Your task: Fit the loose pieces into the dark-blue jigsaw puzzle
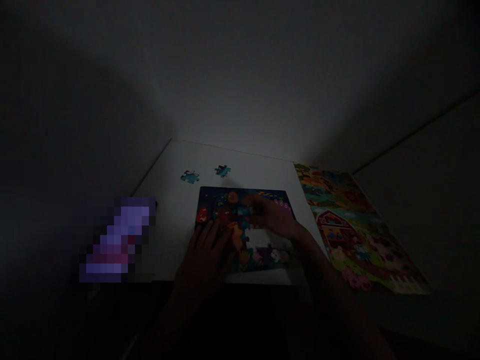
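Note:
A dark-blue jigsaw puzzle with sea-creature pictures lies on a white table in dim light. A pale gap shows in its middle right. My left hand rests on the puzzle's left side, fingers stretched out and apart. Over the upper middle, my right hand has its thumb and fingers pinched on a teal puzzle piece; the fingers hide part of it. Beyond the puzzle's top edge lie two loose puzzle pieces, a left one and a right one.
To the right lie two bright picture sheets, one with an animal scene and one with a red barn. A glowing, blurred-out purple rectangle is at the left table edge. White walls close in the table.

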